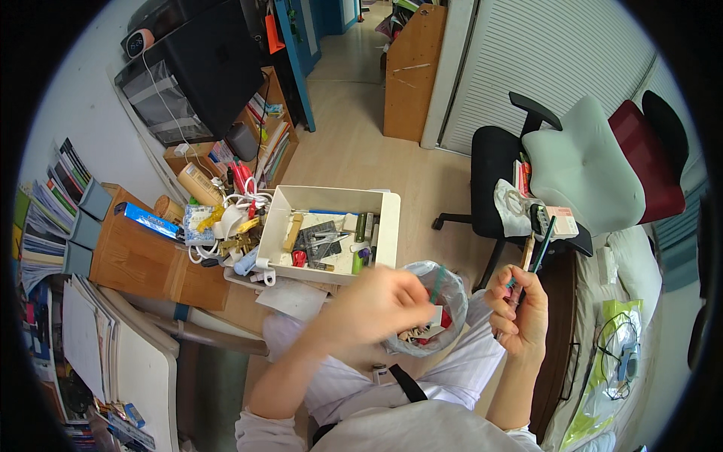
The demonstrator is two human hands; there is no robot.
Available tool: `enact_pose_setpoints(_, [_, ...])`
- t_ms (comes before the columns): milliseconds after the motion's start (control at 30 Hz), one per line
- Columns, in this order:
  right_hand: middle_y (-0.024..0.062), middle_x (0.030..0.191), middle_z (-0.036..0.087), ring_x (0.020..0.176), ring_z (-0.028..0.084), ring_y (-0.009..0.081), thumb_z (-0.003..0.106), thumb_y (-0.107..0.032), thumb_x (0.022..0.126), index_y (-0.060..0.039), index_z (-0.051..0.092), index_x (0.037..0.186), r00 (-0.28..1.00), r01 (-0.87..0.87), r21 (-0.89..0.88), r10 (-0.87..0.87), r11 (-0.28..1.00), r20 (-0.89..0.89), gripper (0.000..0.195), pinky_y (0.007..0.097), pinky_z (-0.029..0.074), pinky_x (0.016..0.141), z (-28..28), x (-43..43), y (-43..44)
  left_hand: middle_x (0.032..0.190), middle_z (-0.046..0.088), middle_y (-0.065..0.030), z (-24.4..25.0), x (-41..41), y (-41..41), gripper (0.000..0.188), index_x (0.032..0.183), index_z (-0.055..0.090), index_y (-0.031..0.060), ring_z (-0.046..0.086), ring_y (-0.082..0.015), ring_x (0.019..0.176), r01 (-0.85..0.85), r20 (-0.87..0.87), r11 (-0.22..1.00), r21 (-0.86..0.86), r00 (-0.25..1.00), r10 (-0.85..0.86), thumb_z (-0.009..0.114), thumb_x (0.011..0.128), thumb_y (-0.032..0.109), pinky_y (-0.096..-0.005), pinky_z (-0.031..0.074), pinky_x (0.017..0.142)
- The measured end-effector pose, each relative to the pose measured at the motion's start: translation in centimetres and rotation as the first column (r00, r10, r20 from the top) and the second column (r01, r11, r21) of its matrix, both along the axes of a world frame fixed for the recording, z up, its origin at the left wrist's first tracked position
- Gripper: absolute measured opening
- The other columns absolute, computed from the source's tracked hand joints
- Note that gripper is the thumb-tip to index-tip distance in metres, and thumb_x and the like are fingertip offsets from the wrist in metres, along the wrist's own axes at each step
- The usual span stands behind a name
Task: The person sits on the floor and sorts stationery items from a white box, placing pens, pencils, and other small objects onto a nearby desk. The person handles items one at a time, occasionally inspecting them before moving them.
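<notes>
My right hand (518, 313) is raised at the right, closed around a bunch of slim pencil- or pen-like items (528, 253), one of them dark green. My left hand (384, 308), blurred, is over the near side of the bin; a blurred green strip (438, 282) shows at its fingertips, and whether the fingers hold it I cannot tell. Below both hands stands a bin lined with a translucent bag (458, 316), with paper and red scraps inside. Beyond my left hand, a cream drawer box (391, 226) holds pens, a red item, a dark grid-like piece and green sticks.
Left of the drawer box lie tangled white cables (248, 198), a tan bottle (199, 183) and a blue box (149, 221). A black office chair (491, 169) bearing a cushion stands at the right. A small jar (380, 372) is between my legs.
</notes>
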State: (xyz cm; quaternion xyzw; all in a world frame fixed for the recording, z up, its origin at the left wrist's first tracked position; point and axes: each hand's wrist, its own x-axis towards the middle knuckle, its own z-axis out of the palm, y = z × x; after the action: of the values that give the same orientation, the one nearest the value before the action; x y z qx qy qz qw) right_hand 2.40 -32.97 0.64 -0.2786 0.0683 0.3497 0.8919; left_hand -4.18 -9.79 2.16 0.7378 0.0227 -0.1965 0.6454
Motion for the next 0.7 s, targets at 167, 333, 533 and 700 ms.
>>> enact_pose_setpoints(167, [0.0063, 0.07, 0.049, 0.045, 0.033, 0.0067, 0.048, -0.024, 0.089, -0.0024, 0.052, 0.081, 1.0, 0.001, 0.009, -0.001, 1.0, -0.017, 0.023, 0.0164, 0.022, 0.029, 0.0, 0.4, 0.2, 0.073, 0.066, -0.0079, -2.6, -0.4, -2.4, 0.022, 0.088, 0.063, -0.0018, 0.062, -0.0101, 0.065, -0.008, 0.109, 0.917, 0.398, 0.993, -0.038, 0.065, 0.082, 0.02, -0.0237, 0.049, 0.06])
enact_pose_setpoints(333, [0.0069, 0.07, 0.049, 0.045, 0.032, 0.007, 0.048, -0.023, 0.089, -0.0025, 0.052, 0.08, 0.999, 0.021, -0.01, -0.021, 1.0, -0.038, 0.023, 0.0167, 0.021, 0.028, -0.7, 1.0, 0.0, 0.072, 0.065, -0.0067, 0.7, 1.6, 3.7, 0.02, 0.091, 0.061, -0.0012, 0.06, -0.0085, 0.064, -0.338, 0.27, 0.905, 0.26, 0.925, 0.268, 0.058, 0.087, 0.018, -0.0238, 0.049, 0.059])
enact_pose_setpoints(533, [0.0078, 0.071, 0.05, 0.045, 0.033, 0.0073, 0.049, -0.022, 0.089, -0.0018, 0.052, 0.081, 0.999, -0.004, -0.006, 0.004, 1.0, -0.047, 0.022, 0.0165, 0.022, 0.029, -1.0, 1.4, 1.2, 0.077, 0.065, -0.0164, -2.0, 5.3, 7.4, 0.025, 0.099, 0.063, -0.0027, 0.063, -0.0281, 0.068, -0.313, 0.276, 0.705, 0.636, 0.946, 0.172, 0.059, 0.077, 0.009, -0.0347, 0.049, 0.069])
enact_pose_setpoints(700, [0.008, 0.071, 0.05, 0.045, 0.033, 0.0076, 0.049, -0.021, 0.088, -0.0016, 0.051, 0.081, 0.997, 0.006, 0.001, -0.006, 1.0, -0.071, 0.021, 0.0166, 0.022, 0.029, -1.3, 1.8, 1.4, 0.07, 0.063, -0.0225, -3.7, 7.4, 6.5, 0.019, 0.075, 0.067, -0.0033, 0.064, -0.0335, 0.07, -0.321, 0.317, 0.567, 0.759, 0.942, 0.11, 0.062, 0.074, 0.015, -0.0402, 0.05, 0.067])
